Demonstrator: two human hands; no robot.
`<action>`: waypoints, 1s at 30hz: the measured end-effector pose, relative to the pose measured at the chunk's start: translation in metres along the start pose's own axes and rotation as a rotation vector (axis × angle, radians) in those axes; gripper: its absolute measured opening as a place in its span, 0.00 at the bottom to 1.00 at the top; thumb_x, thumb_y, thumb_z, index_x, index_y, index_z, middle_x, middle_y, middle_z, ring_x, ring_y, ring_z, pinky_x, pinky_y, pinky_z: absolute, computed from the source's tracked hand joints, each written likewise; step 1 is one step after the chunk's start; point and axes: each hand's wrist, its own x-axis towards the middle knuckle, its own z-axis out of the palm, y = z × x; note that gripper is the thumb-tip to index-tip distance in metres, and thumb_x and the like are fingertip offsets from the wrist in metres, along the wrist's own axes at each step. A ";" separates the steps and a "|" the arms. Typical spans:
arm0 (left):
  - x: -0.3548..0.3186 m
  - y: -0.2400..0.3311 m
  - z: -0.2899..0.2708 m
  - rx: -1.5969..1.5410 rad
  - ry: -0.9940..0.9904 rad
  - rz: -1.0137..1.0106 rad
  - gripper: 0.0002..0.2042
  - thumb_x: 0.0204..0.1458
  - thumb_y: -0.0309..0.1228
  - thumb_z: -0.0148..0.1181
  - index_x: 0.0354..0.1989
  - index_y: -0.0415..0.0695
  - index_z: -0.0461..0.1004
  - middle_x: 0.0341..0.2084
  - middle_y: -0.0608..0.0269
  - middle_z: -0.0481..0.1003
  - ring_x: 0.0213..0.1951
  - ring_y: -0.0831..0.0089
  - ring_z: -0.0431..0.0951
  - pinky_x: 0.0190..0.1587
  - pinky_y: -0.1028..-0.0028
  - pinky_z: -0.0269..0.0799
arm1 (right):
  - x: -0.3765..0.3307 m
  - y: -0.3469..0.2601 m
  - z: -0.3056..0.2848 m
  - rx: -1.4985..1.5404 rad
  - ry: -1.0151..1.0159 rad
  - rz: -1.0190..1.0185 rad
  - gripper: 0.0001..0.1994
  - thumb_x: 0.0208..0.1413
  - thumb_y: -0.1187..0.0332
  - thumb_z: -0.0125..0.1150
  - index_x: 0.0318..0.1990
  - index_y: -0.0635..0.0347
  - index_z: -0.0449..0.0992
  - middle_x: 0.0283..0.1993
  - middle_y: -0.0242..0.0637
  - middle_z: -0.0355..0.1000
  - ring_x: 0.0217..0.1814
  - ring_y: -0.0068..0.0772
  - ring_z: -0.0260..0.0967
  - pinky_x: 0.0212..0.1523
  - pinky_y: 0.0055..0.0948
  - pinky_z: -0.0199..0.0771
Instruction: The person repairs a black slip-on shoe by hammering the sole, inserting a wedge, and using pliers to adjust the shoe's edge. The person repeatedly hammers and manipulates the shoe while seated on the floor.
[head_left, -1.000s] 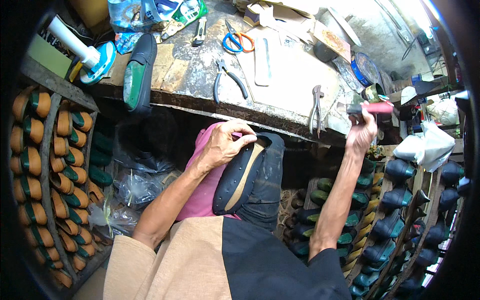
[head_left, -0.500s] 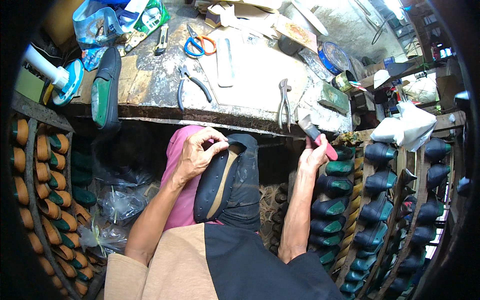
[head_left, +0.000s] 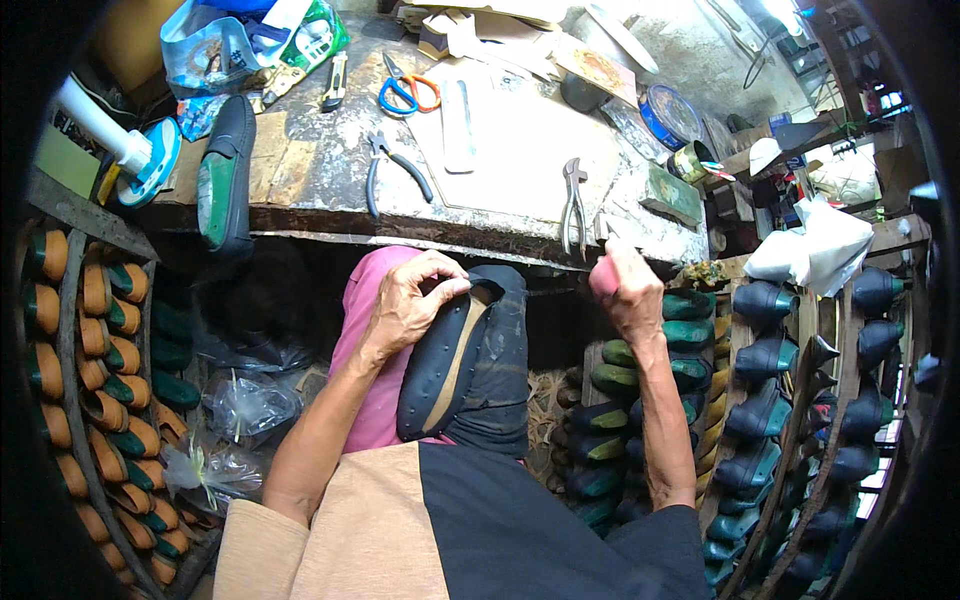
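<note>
Across my lap lies a black shoe, sole side up, with a tan strip along its middle and small studs around its edge. My left hand rests over the shoe's far end, thumb and forefinger pinched together at the rim; whatever is between the fingertips is too small to name. To the right, just off the bench's front edge, my right hand is closed around a red-handled tool. Its rounded red end sticks out of the fist, while the hand hides most of the rest.
On the workbench lie cutting pliers, scissors, a utility knife and pincers. A dark shoe overhangs the bench's left edge. Racks of brown shoes and dark shoes flank me.
My right hand has turned over and risen toward the bench edge, so the tool's metal part no longer shows. My left hand stays at the shoe's end. The whole view shifts slightly.
</note>
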 end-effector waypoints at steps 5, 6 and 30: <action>-0.003 0.001 -0.001 0.038 -0.011 -0.012 0.05 0.63 0.27 0.76 0.43 0.39 0.88 0.40 0.61 0.87 0.44 0.71 0.86 0.50 0.69 0.80 | -0.014 -0.018 0.006 -0.067 -0.085 0.228 0.33 0.51 0.80 0.68 0.69 0.72 0.77 0.70 0.59 0.79 0.73 0.66 0.78 0.74 0.51 0.80; -0.002 0.002 -0.003 0.099 -0.058 -0.070 0.04 0.66 0.25 0.74 0.45 0.39 0.88 0.44 0.64 0.86 0.47 0.75 0.84 0.53 0.72 0.80 | -0.016 -0.017 0.005 -0.028 -0.111 0.072 0.32 0.52 0.80 0.67 0.68 0.72 0.77 0.69 0.60 0.79 0.73 0.65 0.78 0.73 0.52 0.81; 0.077 -0.007 -0.021 -0.050 -0.693 -0.177 0.09 0.62 0.31 0.77 0.40 0.37 0.87 0.40 0.61 0.85 0.46 0.72 0.82 0.55 0.68 0.76 | 0.061 -0.219 -0.037 1.880 0.769 0.793 0.13 0.82 0.61 0.50 0.40 0.54 0.65 0.28 0.30 0.56 0.23 0.26 0.55 0.27 0.33 0.67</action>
